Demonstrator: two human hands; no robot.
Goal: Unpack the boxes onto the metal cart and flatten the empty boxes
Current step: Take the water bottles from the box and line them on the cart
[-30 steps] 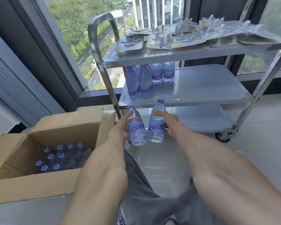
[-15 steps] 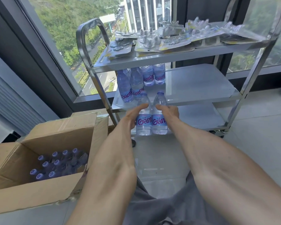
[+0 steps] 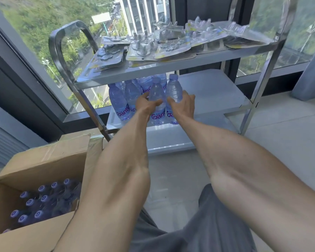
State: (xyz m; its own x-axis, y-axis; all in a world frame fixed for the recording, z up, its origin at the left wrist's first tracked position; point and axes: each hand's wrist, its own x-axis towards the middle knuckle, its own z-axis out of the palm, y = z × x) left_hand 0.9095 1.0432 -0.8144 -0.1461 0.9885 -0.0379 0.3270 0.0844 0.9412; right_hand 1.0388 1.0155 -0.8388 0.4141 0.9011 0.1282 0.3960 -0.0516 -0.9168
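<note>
My left hand (image 3: 147,104) grips one water bottle (image 3: 157,100) and my right hand (image 3: 182,104) grips a second bottle (image 3: 174,91), both upright on the metal cart's (image 3: 216,91) middle shelf beside the bottles already standing there (image 3: 125,99). Their labels read "Gant…". The open cardboard box (image 3: 44,160) at my left shows about ten purple caps (image 3: 41,188). Blister packs (image 3: 153,46) cover the top shelf.

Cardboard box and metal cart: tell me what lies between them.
In the head view, the left forearm crosses between the cardboard box and the metal cart; beyond it, bare floor.
</note>
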